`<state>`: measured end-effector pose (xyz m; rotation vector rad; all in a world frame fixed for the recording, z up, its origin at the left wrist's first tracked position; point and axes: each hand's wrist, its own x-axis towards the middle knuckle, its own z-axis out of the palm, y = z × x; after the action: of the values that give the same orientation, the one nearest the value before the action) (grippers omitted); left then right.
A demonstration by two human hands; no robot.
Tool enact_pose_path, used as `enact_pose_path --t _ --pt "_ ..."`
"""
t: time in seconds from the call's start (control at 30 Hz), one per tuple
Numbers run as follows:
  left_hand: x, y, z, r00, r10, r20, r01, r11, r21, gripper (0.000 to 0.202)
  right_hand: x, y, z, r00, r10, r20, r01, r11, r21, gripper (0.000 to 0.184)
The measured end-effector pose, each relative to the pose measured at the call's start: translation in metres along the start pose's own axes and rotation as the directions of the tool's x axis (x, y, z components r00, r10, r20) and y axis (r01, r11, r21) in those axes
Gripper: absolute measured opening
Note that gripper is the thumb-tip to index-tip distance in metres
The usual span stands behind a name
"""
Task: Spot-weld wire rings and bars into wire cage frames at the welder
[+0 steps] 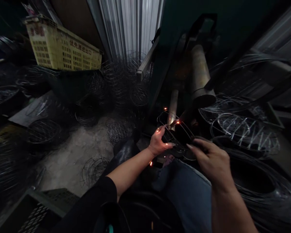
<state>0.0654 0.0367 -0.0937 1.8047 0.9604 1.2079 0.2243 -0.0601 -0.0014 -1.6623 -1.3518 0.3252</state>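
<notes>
A thin round wire frame (pixel 188 129) is held in front of a spot welder, with an orange glow where the wire meets its electrode (pixel 176 123). My left hand (pixel 158 142) curls round the frame's left side, thumb and fingers bent about the wire. At its right side, my right hand (pixel 212 157) pinches the wire between thumb and fingertips. Sparks show near my left hand and below it. The welder's thick upper metal arm (pixel 200 71) and a slimmer lower rod (pixel 173 105) stand just beyond the frame. Darkness hides part of the frame's lower edge.
Right of me lie a wire basket piece (pixel 247 129) and a large wire coil (pixel 276 191). Stacks of wire rings (pixel 116 82) stand at the back. A yellow crate (pixel 68 48) is at upper left, a green crate (pixel 55 200) at lower left. Wire pieces (pixel 95 168) lie on the floor.
</notes>
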Motion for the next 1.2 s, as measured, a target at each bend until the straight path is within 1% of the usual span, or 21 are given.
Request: enact_pose_path --t 0.07,0.13,0.17,0.23,0.3,0.37,0.47,0.53,0.63,0.77,0.87,0.93,1.0,1.07,1.13,1.2 --pt "-0.002 0.0 0.005 0.998 -0.054 -0.022 0.054 0.998 -0.009 0.093 -0.022 0.014 -0.003 0.996 0.078 -0.051 -0.076 0.996 0.042 0.034" --pt "-0.003 -0.001 0.007 0.995 -0.095 -0.042 0.092 0.994 -0.053 0.087 -0.04 0.027 -0.002 0.98 0.149 -0.134 -0.132 0.983 0.128 0.041" --pt "-0.004 -0.001 0.007 0.992 -0.116 -0.052 0.111 0.99 -0.087 0.083 -0.046 0.032 -0.001 0.974 0.155 -0.164 -0.128 0.979 0.16 0.04" --pt "-0.005 -0.001 0.005 0.983 -0.175 -0.053 0.162 0.969 -0.186 0.082 -0.051 0.036 0.003 0.979 0.098 -0.179 -0.067 0.983 0.17 0.031" --pt "-0.005 -0.002 0.003 0.963 -0.266 -0.04 0.24 0.919 -0.312 0.086 -0.046 0.032 0.006 0.99 -0.007 -0.14 0.026 0.991 0.134 0.022" --pt "-0.005 -0.003 0.001 0.935 -0.353 -0.021 0.311 0.849 -0.427 0.089 -0.036 0.024 0.008 0.989 -0.089 -0.118 0.101 0.99 0.101 0.018" --pt "-0.003 -0.003 -0.002 0.904 -0.427 -0.006 0.363 0.777 -0.514 0.083 -0.02 0.013 0.01 0.983 -0.142 -0.114 0.15 0.987 0.059 0.016" --pt "0.001 -0.003 -0.003 0.893 -0.449 -0.003 0.379 0.757 -0.532 0.08 -0.011 0.008 0.011 0.983 -0.157 -0.095 0.161 0.986 0.037 0.017" --pt "0.007 -0.002 -0.005 0.876 -0.482 0.019 0.412 0.727 -0.549 0.083 0.001 0.004 0.014 0.984 -0.163 -0.068 0.165 0.986 0.014 0.02" --pt "0.015 -0.002 -0.006 0.849 -0.527 0.033 0.448 0.686 -0.573 0.087 0.018 -0.002 0.018 0.992 -0.118 -0.048 0.118 0.993 -0.015 0.023" --pt "0.015 -0.002 -0.005 0.849 -0.525 0.054 0.456 0.677 -0.578 0.085 0.029 -0.008 0.02 0.997 -0.065 -0.032 0.064 0.997 -0.041 0.025" --pt "0.012 -0.002 -0.002 0.851 -0.521 0.062 0.457 0.678 -0.576 0.08 0.031 -0.011 0.018 0.998 -0.056 -0.026 0.054 0.997 -0.055 0.026" --pt "0.007 0.0 0.002 0.847 -0.527 0.077 0.459 0.649 -0.607 0.076 0.026 -0.01 0.013 0.997 -0.072 -0.036 0.07 0.996 -0.055 0.027" --pt "0.002 0.004 0.007 0.836 -0.539 0.107 0.465 0.589 -0.661 0.076 0.013 -0.003 0.004 0.997 -0.056 -0.058 0.052 0.997 -0.063 0.03" --pt "-0.001 0.009 0.01 0.827 -0.545 0.136 0.472 0.544 -0.694 0.073 -0.004 0.009 -0.004 0.997 0.015 -0.072 -0.022 0.996 -0.084 0.035" --pt "-0.003 0.013 0.009 0.818 -0.557 0.142 0.477 0.522 -0.707 0.062 -0.02 0.022 -0.009 0.994 0.082 -0.076 -0.088 0.993 -0.08 0.038"
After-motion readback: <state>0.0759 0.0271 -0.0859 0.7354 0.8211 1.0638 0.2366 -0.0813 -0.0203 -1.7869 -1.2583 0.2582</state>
